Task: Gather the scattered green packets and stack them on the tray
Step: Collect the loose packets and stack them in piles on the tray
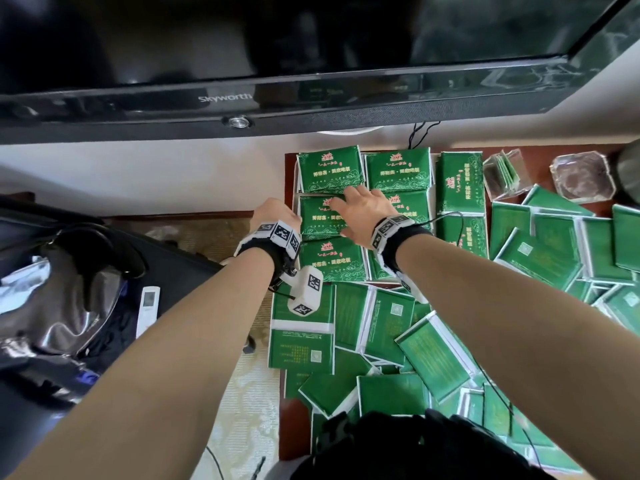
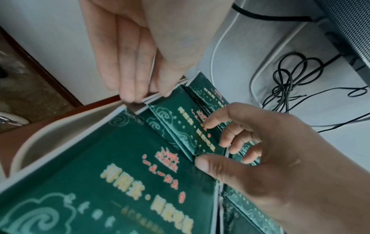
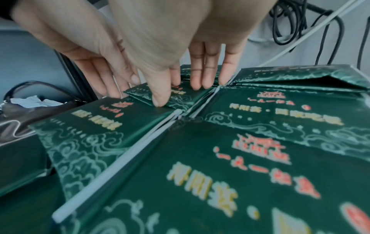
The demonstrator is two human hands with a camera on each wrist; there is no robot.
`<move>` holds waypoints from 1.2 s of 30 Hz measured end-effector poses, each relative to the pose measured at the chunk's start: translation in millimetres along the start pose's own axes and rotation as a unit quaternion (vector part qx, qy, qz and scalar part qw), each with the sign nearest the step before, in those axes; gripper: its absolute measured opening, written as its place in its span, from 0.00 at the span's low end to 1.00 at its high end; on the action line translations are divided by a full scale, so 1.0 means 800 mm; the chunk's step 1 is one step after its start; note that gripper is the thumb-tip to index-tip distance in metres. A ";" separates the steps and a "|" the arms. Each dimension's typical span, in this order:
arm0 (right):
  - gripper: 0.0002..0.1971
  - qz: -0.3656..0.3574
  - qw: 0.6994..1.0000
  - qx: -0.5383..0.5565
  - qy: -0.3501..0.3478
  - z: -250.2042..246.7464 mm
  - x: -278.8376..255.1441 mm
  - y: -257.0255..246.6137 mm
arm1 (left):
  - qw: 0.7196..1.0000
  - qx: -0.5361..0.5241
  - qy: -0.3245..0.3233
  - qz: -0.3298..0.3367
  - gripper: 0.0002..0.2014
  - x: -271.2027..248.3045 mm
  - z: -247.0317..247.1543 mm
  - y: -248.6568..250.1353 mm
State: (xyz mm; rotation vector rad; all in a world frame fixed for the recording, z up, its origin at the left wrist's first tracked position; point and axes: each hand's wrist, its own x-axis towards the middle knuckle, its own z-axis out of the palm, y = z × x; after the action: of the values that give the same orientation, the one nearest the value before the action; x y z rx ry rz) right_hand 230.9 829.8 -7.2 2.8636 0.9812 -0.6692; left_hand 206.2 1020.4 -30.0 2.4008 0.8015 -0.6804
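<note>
Green tissue packets [image 1: 331, 219] are being squared into rows on the white tray [image 2: 50, 139], the right hand [image 1: 360, 213] pressing flat with spread fingers and the left hand [image 1: 273, 213] steadying the stack's edge with straight fingers, so seams should be aligned before fetching more.

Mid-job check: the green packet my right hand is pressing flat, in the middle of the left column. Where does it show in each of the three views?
Head: the middle-left packet sits centre, under the right hand.
Left wrist: it runs through the centre, between the left hand's fingers above and the right hand on the right.
Right wrist: upper centre, under the fingers.
Shared landmark: the white tray rim.
</note>
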 end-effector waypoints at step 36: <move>0.42 0.016 1.000 0.007 -0.016 0.006 0.009 -0.003 | 0.994 -0.043 -0.062 -0.075 0.35 0.053 0.021 0.006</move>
State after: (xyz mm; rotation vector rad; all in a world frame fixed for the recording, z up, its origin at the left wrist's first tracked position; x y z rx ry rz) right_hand 232.2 835.0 -14.3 2.8644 0.9294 -0.7203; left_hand 234.1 1023.3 -66.0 2.2140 0.9445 -0.8288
